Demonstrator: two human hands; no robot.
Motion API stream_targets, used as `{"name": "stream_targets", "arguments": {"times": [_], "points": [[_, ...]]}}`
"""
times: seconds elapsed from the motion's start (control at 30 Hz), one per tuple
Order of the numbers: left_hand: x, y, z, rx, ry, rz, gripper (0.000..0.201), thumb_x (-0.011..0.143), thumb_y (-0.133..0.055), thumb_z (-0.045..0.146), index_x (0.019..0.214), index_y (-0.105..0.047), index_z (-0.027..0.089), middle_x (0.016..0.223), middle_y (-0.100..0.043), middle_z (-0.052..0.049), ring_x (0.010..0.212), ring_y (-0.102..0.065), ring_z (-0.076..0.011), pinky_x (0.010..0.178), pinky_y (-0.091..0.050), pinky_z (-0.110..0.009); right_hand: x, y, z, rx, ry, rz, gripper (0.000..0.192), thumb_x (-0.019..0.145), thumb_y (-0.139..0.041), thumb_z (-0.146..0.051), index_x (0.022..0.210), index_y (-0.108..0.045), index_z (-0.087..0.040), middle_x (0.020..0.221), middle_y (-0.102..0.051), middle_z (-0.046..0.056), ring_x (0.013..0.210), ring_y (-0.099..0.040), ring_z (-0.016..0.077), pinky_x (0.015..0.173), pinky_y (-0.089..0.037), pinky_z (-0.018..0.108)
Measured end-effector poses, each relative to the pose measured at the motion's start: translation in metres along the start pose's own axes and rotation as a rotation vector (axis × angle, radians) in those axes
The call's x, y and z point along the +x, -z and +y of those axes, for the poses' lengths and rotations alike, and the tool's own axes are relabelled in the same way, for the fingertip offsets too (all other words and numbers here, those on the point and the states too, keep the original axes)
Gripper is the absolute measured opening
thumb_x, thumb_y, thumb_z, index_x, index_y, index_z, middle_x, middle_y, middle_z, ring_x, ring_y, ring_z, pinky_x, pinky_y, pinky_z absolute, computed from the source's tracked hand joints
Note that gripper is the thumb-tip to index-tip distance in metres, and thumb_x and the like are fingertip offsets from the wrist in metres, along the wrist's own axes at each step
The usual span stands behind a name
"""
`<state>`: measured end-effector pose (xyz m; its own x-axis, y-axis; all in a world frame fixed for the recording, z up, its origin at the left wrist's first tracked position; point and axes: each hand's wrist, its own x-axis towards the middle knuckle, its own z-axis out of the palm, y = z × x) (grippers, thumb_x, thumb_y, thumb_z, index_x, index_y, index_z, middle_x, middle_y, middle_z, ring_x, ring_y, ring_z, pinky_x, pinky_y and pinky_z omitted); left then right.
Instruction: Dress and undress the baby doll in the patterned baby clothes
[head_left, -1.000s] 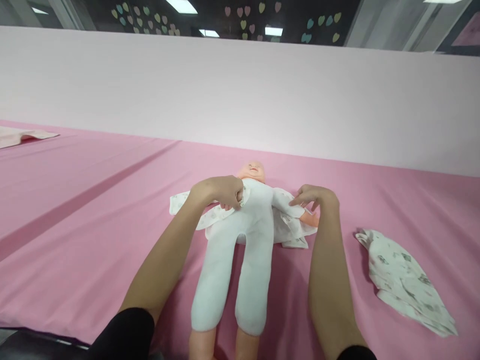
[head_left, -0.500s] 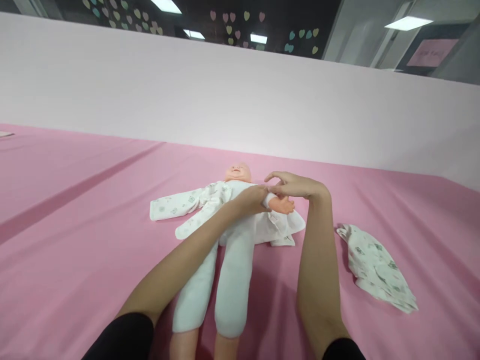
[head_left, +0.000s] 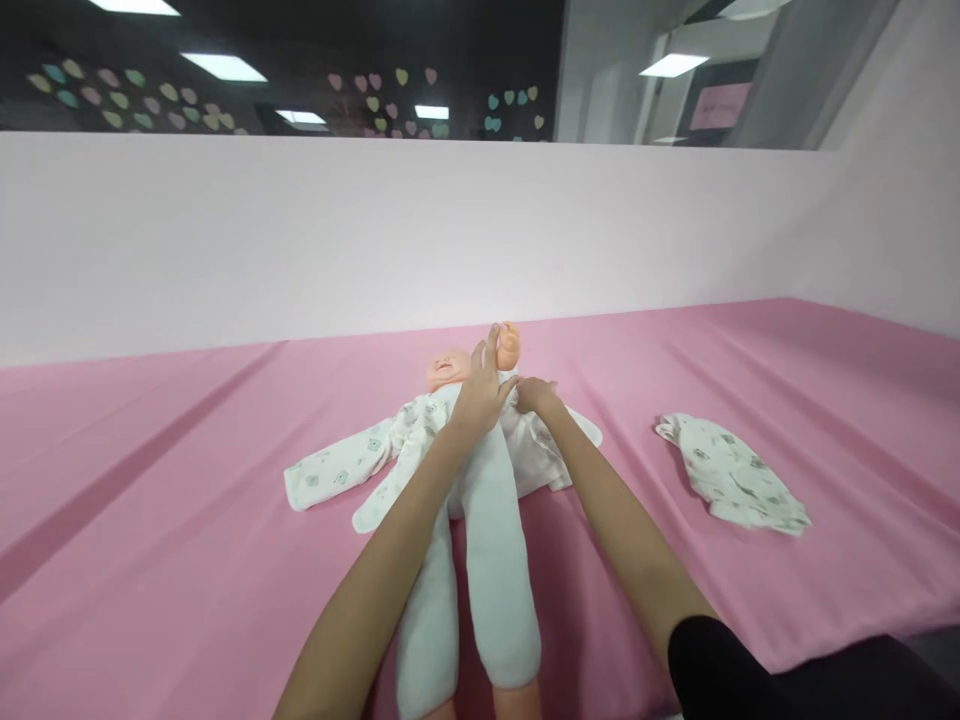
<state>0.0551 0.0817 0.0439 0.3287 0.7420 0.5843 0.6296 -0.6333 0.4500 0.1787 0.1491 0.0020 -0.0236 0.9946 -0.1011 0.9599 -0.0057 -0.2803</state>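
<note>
A baby doll (head_left: 501,560) with a white cloth body lies on its back, head away from me. My left hand (head_left: 480,398) is around the doll's raised arm, its fingers pointing up along it and its thumb across the wrist. The doll's hand (head_left: 508,346) sticks up beyond my fingertips. My right hand (head_left: 535,394) is beside that arm, fingers curled on the white baby shirt (head_left: 536,450) spread under the doll. The shirt's printed sleeve (head_left: 341,465) stretches out on the left, over the doll's other arm or beside it; I cannot tell which.
Another printed baby garment (head_left: 735,475) lies folded to the right on the pink sheet (head_left: 187,580). A white wall (head_left: 300,240) rises behind, with a dark window (head_left: 465,50) with heart stickers above it. The sheet's front edge shows at lower right.
The doll's arm has swung from pointing right to pointing up, with my left hand on it. My right hand has come down beside the arm to the shirt. The view has shifted and levelled.
</note>
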Motion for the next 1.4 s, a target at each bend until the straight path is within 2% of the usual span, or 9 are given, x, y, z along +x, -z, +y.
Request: {"name": "stream_targets", "arguments": {"times": [0.17,0.3,0.4,0.53,0.7,0.9,1.13,1.3,1.4], "points": [[0.004,0.001,-0.005,0.026,0.015,-0.021,0.074,0.087,-0.042,0.027,0.142,0.006,0.013,0.132,-0.040,-0.020,0.120,-0.044,-0.0235,0.095,-0.037,-0.033,-0.017,0.005,0.032,-0.125,-0.124,0.097,0.031,0.070,-0.061,-0.009,0.102,-0.062,-0.010,0.104,-0.062,0.021,0.102,-0.059,0.0295,0.081,-0.047,0.038],[0.009,-0.004,-0.001,0.231,0.094,-0.185,0.068,0.089,-0.040,0.030,0.142,-0.001,0.012,0.105,-0.060,-0.017,0.092,-0.060,-0.0241,0.079,-0.043,-0.032,-0.034,0.039,0.056,-0.198,-0.155,0.226,0.035,0.076,-0.055,-0.018,0.110,-0.056,-0.010,0.117,-0.052,0.023,0.105,-0.055,0.0331,0.079,-0.046,0.040],[0.009,-0.014,0.004,0.412,0.045,-0.337,0.060,0.089,-0.040,0.033,0.141,-0.013,0.017,0.094,-0.064,-0.013,0.085,-0.062,-0.0255,0.072,-0.044,-0.031,-0.040,0.070,0.049,-0.170,-0.101,0.370,0.038,0.079,-0.052,-0.022,0.116,-0.048,-0.014,0.111,-0.056,0.018,0.101,-0.056,0.0293,0.077,-0.045,0.036],[0.006,-0.028,0.005,0.548,0.009,-0.372,0.051,0.089,-0.039,0.034,0.134,-0.029,0.013,0.096,-0.064,-0.017,0.088,-0.062,-0.0296,0.072,-0.045,-0.033,-0.038,0.090,0.033,0.005,0.004,0.496,0.040,0.078,-0.050,-0.021,0.117,-0.044,-0.017,0.098,-0.062,0.011,0.087,-0.058,0.0230,0.069,-0.042,0.029],[0.008,-0.034,0.004,0.554,0.001,-0.411,0.046,0.089,-0.036,0.032,0.129,-0.034,0.009,0.096,-0.063,-0.021,0.088,-0.062,-0.0312,0.071,-0.046,-0.036,-0.033,0.091,0.042,0.216,0.010,0.510,0.045,0.064,-0.058,-0.015,0.109,-0.054,-0.017,0.087,-0.064,0.004,0.081,-0.058,0.0170,0.066,-0.042,0.023],[0.006,-0.036,0.004,0.570,-0.018,-0.426,0.036,0.088,-0.037,0.029,0.121,-0.040,0.014,0.093,-0.065,-0.017,0.087,-0.063,-0.0282,0.070,-0.046,-0.033,-0.041,0.098,0.038,0.380,-0.015,0.445,0.029,0.057,-0.060,-0.015,0.086,-0.067,-0.015,0.076,-0.065,0.001,0.070,-0.058,0.0129,0.064,-0.043,0.020],[0.006,-0.041,0.002,0.584,-0.016,-0.427,0.039,0.088,-0.037,0.026,0.124,-0.037,0.012,0.094,-0.065,-0.018,0.091,-0.062,-0.0281,0.072,-0.045,-0.034,-0.054,0.086,0.032,0.163,0.128,0.626,0.044,0.063,-0.053,-0.011,0.106,-0.059,-0.017,0.083,-0.065,0.001,0.075,-0.058,0.0143,0.070,-0.041,0.022],[0.009,-0.047,0.001,0.609,-0.001,-0.474,0.040,0.086,-0.035,0.020,0.126,-0.036,0.011,0.092,-0.066,-0.017,0.089,-0.063,-0.0275,0.070,-0.046,-0.033,-0.065,0.072,0.037,-0.040,0.161,0.592,0.044,0.071,-0.047,-0.011,0.114,-0.052,-0.016,0.101,-0.064,0.008,0.088,-0.058,0.0187,0.071,-0.039,0.024],[0.009,-0.050,0.002,0.645,0.023,-0.463,0.037,0.084,-0.035,0.014,0.121,-0.039,0.011,0.093,-0.065,-0.017,0.089,-0.063,-0.0262,0.070,-0.046,-0.032,-0.075,0.065,0.042,-0.264,0.223,0.546,0.034,0.081,-0.039,-0.015,0.111,-0.054,-0.015,0.097,-0.064,0.012,0.087,-0.058,0.0222,0.068,-0.038,0.027]]}}
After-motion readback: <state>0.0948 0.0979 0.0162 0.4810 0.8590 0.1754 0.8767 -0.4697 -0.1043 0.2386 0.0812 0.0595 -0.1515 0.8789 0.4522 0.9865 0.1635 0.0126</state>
